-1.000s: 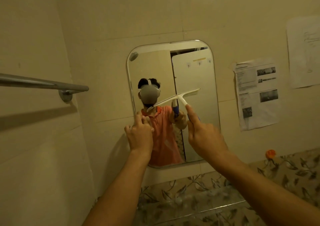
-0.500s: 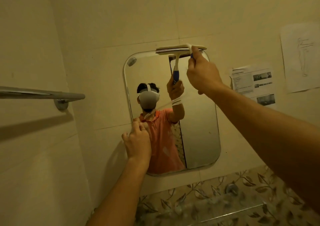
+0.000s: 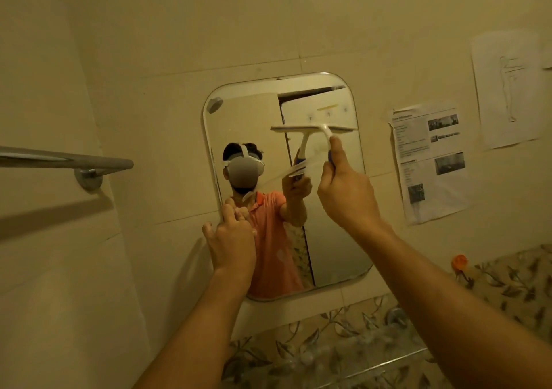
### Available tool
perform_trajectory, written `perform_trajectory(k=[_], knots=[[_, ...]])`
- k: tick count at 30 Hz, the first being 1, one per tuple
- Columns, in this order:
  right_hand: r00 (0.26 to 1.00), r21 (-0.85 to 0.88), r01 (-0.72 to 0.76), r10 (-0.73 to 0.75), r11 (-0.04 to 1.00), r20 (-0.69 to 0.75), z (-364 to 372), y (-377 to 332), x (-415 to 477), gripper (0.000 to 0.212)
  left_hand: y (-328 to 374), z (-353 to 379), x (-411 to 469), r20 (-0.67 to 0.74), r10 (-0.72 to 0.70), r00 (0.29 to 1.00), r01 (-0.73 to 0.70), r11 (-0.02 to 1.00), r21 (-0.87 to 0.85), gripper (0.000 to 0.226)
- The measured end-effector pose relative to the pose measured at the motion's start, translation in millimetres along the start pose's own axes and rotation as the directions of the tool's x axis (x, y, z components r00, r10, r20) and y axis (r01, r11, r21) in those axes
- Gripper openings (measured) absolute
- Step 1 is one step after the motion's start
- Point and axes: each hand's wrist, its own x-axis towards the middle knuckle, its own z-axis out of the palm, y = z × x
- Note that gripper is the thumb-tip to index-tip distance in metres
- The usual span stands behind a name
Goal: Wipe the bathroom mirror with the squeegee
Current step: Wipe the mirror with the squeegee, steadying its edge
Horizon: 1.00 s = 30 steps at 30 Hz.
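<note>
You had the squeegee (image 3: 313, 130) up on the right half of the mirror (image 3: 334, 239), about a third of the way down from the top edge, and your right hand (image 3: 346, 188) was wrapped around its handle, fingers (image 3: 336, 146) curled closed on the grip with the thumb riding high toward the neck. Your left hand (image 3: 231, 242) sat at the mirror's left edge, lower down, fingers bunched loosely against the rim and glass as if steadying it; whether they actually pinched the edge, I couldn't tell.

The blade ran level, its long axis lying left to right across the glass, the right tip just about at the mirror's right border. The handle dropped down from the middle of the blade toward your palm, so the tool made a T with the working edge on top and facing the glass.

This looked like a downward pull, and a good one wanted that blade held flat and level, even pressure along its whole length, handle tilted slightly off the glass so the rubber trailed. The left strip of the mirror looked likely to need its own pass, overlapping this one a touch. The blade showed some blur, so its exact contact with the glass was hard to judge.
</note>
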Motion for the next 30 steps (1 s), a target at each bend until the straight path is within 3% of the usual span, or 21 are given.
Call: perform_trajectory(k=[9,17,23,30], knots=[[0.998,-0.008,-0.051,0.052,0.999,0.046,18,23,-63,0.062,1,-11,-3,0.047,-0.003,0.999,0.005,0.999,-0.035,0.051],[0.995,0.299,-0.079,0.094,0.951,-0.036,-27,0,12,0.049,2,-15,-4,0.022,0.001,1.0,0.0,0.999,-0.035,0.046],[0.99,0.216,-0.093,0.113,0.972,-0.079,-56,-33,84,0.05,2,-9,-2,0.031,-0.022,0.999,0.023,0.999,-0.031,0.049],[0.982,0.149,-0.157,0.171,0.976,-0.085,-39,-19,75,0.053,1,-1,-1,0.018,-0.006,1.0,0.006,1.0,-0.023,0.053]])
